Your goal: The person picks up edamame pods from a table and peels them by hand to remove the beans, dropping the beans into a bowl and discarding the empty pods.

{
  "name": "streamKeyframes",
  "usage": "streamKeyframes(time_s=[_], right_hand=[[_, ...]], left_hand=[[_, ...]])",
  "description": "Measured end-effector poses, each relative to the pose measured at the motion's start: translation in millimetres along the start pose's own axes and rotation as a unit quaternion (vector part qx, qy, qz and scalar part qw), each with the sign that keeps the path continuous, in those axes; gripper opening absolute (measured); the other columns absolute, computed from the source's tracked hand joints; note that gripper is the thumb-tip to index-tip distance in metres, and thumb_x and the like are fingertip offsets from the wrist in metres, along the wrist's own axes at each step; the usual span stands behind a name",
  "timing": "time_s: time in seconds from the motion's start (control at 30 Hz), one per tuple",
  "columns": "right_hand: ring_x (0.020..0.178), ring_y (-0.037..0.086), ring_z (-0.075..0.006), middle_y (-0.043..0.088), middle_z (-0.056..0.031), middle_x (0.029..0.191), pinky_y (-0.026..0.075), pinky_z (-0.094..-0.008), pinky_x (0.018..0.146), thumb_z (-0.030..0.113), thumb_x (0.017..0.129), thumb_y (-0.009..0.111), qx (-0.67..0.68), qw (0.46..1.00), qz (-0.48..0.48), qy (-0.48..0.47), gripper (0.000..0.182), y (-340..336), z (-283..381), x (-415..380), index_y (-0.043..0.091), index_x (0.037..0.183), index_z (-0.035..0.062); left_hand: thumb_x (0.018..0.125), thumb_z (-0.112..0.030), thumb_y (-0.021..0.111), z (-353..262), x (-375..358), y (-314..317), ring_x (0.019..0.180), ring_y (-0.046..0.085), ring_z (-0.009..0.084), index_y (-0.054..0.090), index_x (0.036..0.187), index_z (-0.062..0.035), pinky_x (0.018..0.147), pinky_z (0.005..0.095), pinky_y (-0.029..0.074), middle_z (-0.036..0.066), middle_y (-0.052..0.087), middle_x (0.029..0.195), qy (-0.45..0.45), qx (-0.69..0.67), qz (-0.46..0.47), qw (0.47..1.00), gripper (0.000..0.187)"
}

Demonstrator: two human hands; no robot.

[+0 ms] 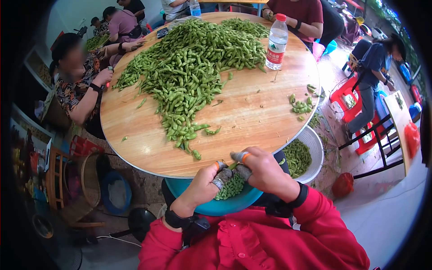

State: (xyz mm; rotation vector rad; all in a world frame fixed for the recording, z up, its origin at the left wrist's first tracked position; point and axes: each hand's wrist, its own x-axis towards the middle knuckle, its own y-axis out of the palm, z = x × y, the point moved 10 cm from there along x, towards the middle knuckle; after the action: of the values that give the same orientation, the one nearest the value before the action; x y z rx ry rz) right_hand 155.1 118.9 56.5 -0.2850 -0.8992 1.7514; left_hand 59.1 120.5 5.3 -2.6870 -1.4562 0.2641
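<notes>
My left hand (200,186) and my right hand (269,173) meet at the near edge of the round table. Between their fingertips is a green edamame pod (232,166), partly covered by the fingers. Grey coverings wrap several fingers and thumbs, with an orange band on one right finger. Directly below, a blue basin (211,207) on my lap holds shelled green beans (231,187). A large heap of edamame pods (193,63) spreads over the wooden table (243,119), its narrow end reaching toward my hands.
A red-capped water bottle (276,45) stands right of the heap. Loose pods (300,105) lie near the right edge. Below that edge is a white basin (318,157) of pods. A person (81,85) sits at the left; others are farther back. Red stools (348,101) stand at right.
</notes>
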Motion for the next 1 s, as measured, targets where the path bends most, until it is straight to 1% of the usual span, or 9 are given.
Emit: streamKeyframes(time_s=[0.07,0.1,0.2,0.33,0.6,0.7,0.8,0.9,1.0], right_hand=[[0.08,0.057,-0.0184,0.059,-0.0111,0.084,0.045,-0.0274,0.07,0.004,0.076,0.056,0.191,0.968,-0.041,0.155,0.025,-0.7,-25.2,-11.7,0.056,0.1,-0.0015],[0.081,0.055,-0.0108,0.061,-0.0075,0.091,0.043,-0.023,0.072,0.013,0.084,0.054,0.272,0.949,-0.07,0.14,0.023,-2.1,-27.3,-15.1,0.055,0.101,-0.0029],[0.08,0.053,-0.0082,0.06,-0.0037,0.093,0.043,-0.0225,0.072,0.014,0.086,0.052,0.469,0.868,0.027,0.162,0.023,31.4,-32.4,-23.2,0.055,0.101,-0.003],[0.062,0.04,-0.0016,0.053,0.0062,0.073,0.032,-0.0171,0.056,0.028,0.085,0.054,0.517,0.829,0.005,0.213,0.024,34.3,-27.7,-26.0,0.059,0.088,0.0046],[0.065,0.043,-0.0026,0.052,0.0053,0.073,0.035,-0.0186,0.057,0.021,0.087,0.051,0.508,0.831,0.025,0.225,0.02,42.1,-33.1,-25.9,0.058,0.089,0.0027],[0.065,0.043,-0.0025,0.052,0.0056,0.073,0.035,-0.0183,0.057,0.02,0.086,0.052,0.526,0.818,0.017,0.231,0.018,46.7,-35.8,-25.7,0.058,0.088,0.0034],[0.066,0.045,-0.0024,0.054,0.0051,0.075,0.036,-0.0181,0.058,0.019,0.085,0.054,0.559,0.8,0.022,0.216,0.015,61.6,-46.9,-27.4,0.057,0.086,0.004],[0.068,0.046,-0.0027,0.054,0.0046,0.076,0.037,-0.0185,0.06,0.018,0.084,0.055,0.606,0.777,0.005,0.166,0.013,63.3,-43.5,-24.0,0.056,0.085,0.0042],[0.069,0.046,-0.0035,0.054,0.0044,0.077,0.038,-0.0194,0.062,0.016,0.084,0.055,0.616,0.78,-0.025,0.111,0.012,62.7,-42.2,-20.9,0.056,0.085,0.0038]], left_hand=[[0.083,-0.014,0.052,-5.5,-5.5,-8.6,0.064,0.053,0.0151,0.053,0.094,0.0011,0.059,0.0279,0.042,0.009,0.057,0.072,0.03,0.072,-0.056,0.995,0.019],[0.082,-0.014,0.053,-8.3,-9.1,-11.5,0.063,0.055,0.0181,0.053,0.094,0.0011,0.059,0.0287,0.043,0.012,0.058,0.073,0.044,0.108,-0.084,0.99,0.019],[0.079,-0.015,0.055,-25.6,-16.6,-4.6,0.063,0.057,0.0299,0.053,0.093,0.0008,0.056,0.0337,0.044,0.017,0.057,0.072,0.139,0.199,-0.129,0.961,0.021],[0.07,-0.013,0.059,-32.1,-19.3,3.2,0.064,0.056,0.0329,0.054,0.089,0.0008,0.054,0.0386,0.044,0.017,0.056,0.07,0.189,0.339,-0.141,0.911,0.024],[0.063,-0.01,0.062,-34.5,-22.7,7.5,0.063,0.056,0.0311,0.054,0.086,0.0006,0.051,0.0383,0.044,0.014,0.055,0.07,0.204,0.418,-0.146,0.873,0.027],[0.069,-0.013,0.062,-33.1,-23.9,8.3,0.059,0.055,0.033,0.054,0.084,-0.0001,0.051,0.0389,0.044,0.015,0.056,0.071,0.205,0.441,-0.146,0.861,0.021],[0.064,-0.011,0.062,-31.2,-26.3,7.9,0.06,0.054,0.0313,0.053,0.086,0.0001,0.051,0.0379,0.044,0.014,0.054,0.066,0.239,0.427,-0.16,0.857,0.026],[0.072,-0.013,0.06,-27.5,-24.0,-2.9,0.051,0.052,0.0254,0.053,0.085,-0.0021,0.048,0.033,0.042,0.01,0.048,0.059,0.24,0.248,-0.177,0.922,0.018],[0.083,-0.022,0.053,7.8,-17.9,-8.2,0.048,0.047,0.0159,0.052,0.084,-0.0033,0.046,0.0271,0.038,0.005,0.044,0.055,0.095,0.03,-0.139,0.985,0.019]])
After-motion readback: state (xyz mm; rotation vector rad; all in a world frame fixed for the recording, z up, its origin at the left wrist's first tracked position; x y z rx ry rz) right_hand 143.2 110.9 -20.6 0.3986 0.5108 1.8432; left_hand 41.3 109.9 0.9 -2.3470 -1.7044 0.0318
